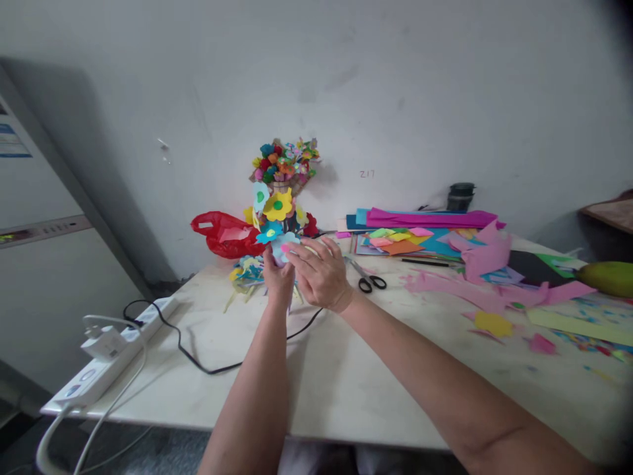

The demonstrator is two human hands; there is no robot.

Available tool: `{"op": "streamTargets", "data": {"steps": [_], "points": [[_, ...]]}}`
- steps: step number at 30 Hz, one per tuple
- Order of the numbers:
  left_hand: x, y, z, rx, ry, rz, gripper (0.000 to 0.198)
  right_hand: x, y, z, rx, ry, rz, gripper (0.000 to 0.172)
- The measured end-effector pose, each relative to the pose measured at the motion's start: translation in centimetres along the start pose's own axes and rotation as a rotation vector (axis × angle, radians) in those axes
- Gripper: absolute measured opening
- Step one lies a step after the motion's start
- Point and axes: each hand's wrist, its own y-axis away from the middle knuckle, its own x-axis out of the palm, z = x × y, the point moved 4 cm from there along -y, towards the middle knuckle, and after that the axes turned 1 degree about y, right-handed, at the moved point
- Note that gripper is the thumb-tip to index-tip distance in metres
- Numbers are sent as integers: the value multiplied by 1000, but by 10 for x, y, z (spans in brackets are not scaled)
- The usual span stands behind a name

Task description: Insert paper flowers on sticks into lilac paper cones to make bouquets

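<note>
A bunch of paper flowers stands at the middle of the table, with a yellow flower (277, 205) on top and a blue flower (270, 232) lower left. A pale blue flower (288, 243) with a pink centre faces me at the front. My left hand (277, 280) is closed around the lower part of the bunch, just under that flower; what exactly its fingers hold is hidden. My right hand (321, 272) is at the pale blue flower's right side, fingers bent together, fingertips by the pink centre. Whether it grips anything is hidden.
Behind stands a basket of small flowers (284, 165). A red plastic bag (222, 234) is at the left, black scissors (370, 282) right of my hands. Coloured paper (430, 219) and pink scraps (487, 290) lie right. A power strip (116, 349) and a black cord (212, 371) lie left.
</note>
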Motion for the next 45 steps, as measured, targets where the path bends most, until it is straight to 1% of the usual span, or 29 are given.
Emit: {"op": "streamTargets", "data": {"steps": [2, 4, 7, 10, 13, 16, 19, 23, 27, 30, 33, 37, 41, 45], "points": [[0, 0, -4, 9, 34, -55, 47, -3, 1, -4, 32, -10, -39, 39], [1, -1, -6, 3, 120, -63, 49, -6, 2, -10, 100, -18, -73, 42], [1, -5, -3, -10, 210, -4, 48, -8, 1, -21, 212, -21, -114, 43], [0, -8, 3, -39, 225, 75, 48, -8, 0, -28, 248, 0, -139, 41], [1, -6, 5, -64, 261, 159, 52, -7, -1, -27, 224, 40, -128, 39], [5, -2, 2, -73, 319, 245, 54, -5, -2, -24, 200, 67, -90, 39], [7, 0, -1, -71, 341, 281, 53, -3, -5, -24, 194, 78, -58, 39], [8, 0, -1, -54, 334, 305, 56, -5, -11, -27, 155, 82, -2, 39], [10, 2, -4, -80, 283, 317, 50, -9, -17, -30, 81, 58, 52, 40], [11, 6, -11, -92, 274, 324, 49, -11, -20, -30, 39, 34, 91, 31], [12, 7, -14, -115, 277, 324, 48, -12, -23, -31, 16, 27, 81, 23], [14, 7, -9, -140, 228, 347, 46, -14, -24, -35, -11, 19, 77, 21], [15, 5, -4, -121, 176, 345, 47, -14, -24, -39, -32, 22, 116, 22], [14, 4, -4, -107, 155, 324, 47, -12, -23, -40, -11, 54, 165, 25]]}}
